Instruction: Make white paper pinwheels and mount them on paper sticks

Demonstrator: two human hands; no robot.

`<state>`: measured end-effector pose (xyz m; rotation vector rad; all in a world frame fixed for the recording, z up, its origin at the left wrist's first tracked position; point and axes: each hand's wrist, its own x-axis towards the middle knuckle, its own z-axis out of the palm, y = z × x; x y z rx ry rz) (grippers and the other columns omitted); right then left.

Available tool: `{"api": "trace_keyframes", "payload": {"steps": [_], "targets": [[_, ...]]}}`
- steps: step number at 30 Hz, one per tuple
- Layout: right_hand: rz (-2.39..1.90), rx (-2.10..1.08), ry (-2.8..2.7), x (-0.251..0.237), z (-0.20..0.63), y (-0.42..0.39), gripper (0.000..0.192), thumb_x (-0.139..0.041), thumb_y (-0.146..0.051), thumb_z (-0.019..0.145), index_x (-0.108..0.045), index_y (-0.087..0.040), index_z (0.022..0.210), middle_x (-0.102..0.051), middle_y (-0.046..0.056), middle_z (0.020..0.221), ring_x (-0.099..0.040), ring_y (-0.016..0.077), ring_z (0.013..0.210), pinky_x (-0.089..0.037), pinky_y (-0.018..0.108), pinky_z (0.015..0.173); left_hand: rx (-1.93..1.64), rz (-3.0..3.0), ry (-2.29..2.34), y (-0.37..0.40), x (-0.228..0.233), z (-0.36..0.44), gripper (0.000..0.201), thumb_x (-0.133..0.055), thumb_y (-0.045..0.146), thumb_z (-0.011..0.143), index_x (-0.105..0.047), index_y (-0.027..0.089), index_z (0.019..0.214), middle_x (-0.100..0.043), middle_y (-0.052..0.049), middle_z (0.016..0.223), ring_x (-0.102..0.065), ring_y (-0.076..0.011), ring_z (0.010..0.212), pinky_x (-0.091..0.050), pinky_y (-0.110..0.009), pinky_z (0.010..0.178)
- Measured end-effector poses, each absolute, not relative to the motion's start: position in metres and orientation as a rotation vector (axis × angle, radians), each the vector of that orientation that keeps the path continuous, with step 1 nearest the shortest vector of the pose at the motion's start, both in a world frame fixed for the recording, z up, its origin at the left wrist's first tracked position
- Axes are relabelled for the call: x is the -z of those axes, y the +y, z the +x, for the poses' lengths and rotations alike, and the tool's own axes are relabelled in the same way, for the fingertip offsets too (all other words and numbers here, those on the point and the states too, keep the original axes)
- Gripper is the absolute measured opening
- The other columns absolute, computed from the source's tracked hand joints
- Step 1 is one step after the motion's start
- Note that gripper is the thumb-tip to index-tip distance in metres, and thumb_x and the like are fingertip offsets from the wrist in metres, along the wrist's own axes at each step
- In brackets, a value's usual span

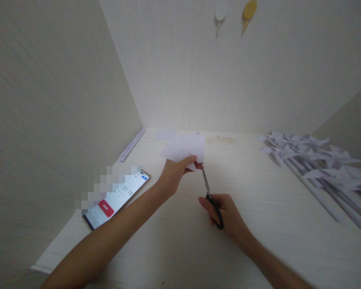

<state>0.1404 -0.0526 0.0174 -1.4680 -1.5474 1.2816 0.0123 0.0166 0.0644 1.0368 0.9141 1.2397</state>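
My left hand (174, 173) pinches the near edge of a white sheet of paper (185, 147) and holds it above the pale wooden table (174, 241). My right hand (227, 214) grips black-handled scissors (210, 194), fingers through the loops. The blades point up and away, and their tips meet the paper's near edge just right of my left thumb.
A phone (117, 198) with a lit timer screen lies at the left, beside a blurred patch. Several white paper pinwheels on sticks (321, 168) are piled at the right. White strips (132, 144) lie along the left wall. Two hooks (234, 14) hang on the back wall.
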Motion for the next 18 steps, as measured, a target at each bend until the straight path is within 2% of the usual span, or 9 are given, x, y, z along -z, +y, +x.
{"api": "trace_keyframes", "payload": {"steps": [6, 12, 14, 18], "targets": [[-1.351, -1.296, -1.509, -0.019, 0.138, -0.053, 0.038, -0.050, -0.045, 0.070, -0.041, -0.017, 0.046, -0.038, -0.005, 0.041, -0.033, 0.0061, 0.039, -0.025, 0.020, 0.038, -1.291, 1.057, 0.949, 0.019, -0.064, 0.010, 0.011, -0.058, 0.025, 0.062, -0.056, 0.014, 0.061, -0.059, 0.001, 0.058, -0.056, -0.0117, 0.058, -0.043, -0.026, 0.063], [-1.338, -1.090, -1.235, -0.020, 0.144, -0.047, 0.034, -0.047, -0.043, 0.073, -0.052, -0.015, 0.056, -0.035, -0.005, 0.043, -0.032, 0.0066, 0.041, -0.024, 0.021, 0.039, -1.162, 1.281, 1.053, 0.013, -0.058, 0.016, 0.010, -0.060, 0.023, 0.059, -0.057, 0.014, 0.057, -0.059, 0.000, 0.061, -0.054, -0.0121, 0.061, -0.042, -0.024, 0.061], [-1.333, -1.037, -1.137, -0.018, 0.149, -0.042, 0.031, -0.048, -0.043, 0.072, -0.054, -0.014, 0.061, -0.037, -0.005, 0.044, -0.034, 0.0073, 0.042, -0.025, 0.021, 0.040, -1.051, 1.337, 1.044, 0.010, -0.054, 0.019, 0.008, -0.062, 0.021, 0.057, -0.059, 0.015, 0.061, -0.062, -0.001, 0.066, -0.055, -0.0130, 0.065, -0.043, -0.025, 0.062], [-1.307, -1.040, -0.986, -0.013, 0.153, -0.037, 0.024, -0.058, -0.039, 0.065, -0.049, -0.016, 0.065, -0.040, -0.006, 0.046, -0.033, 0.0071, 0.042, -0.025, 0.021, 0.040, -0.981, 1.347, 1.007, 0.008, -0.047, 0.021, 0.025, -0.066, 0.021, 0.053, -0.061, 0.018, 0.077, -0.063, -0.002, 0.079, -0.056, -0.0148, 0.072, -0.044, -0.027, 0.065]]}}
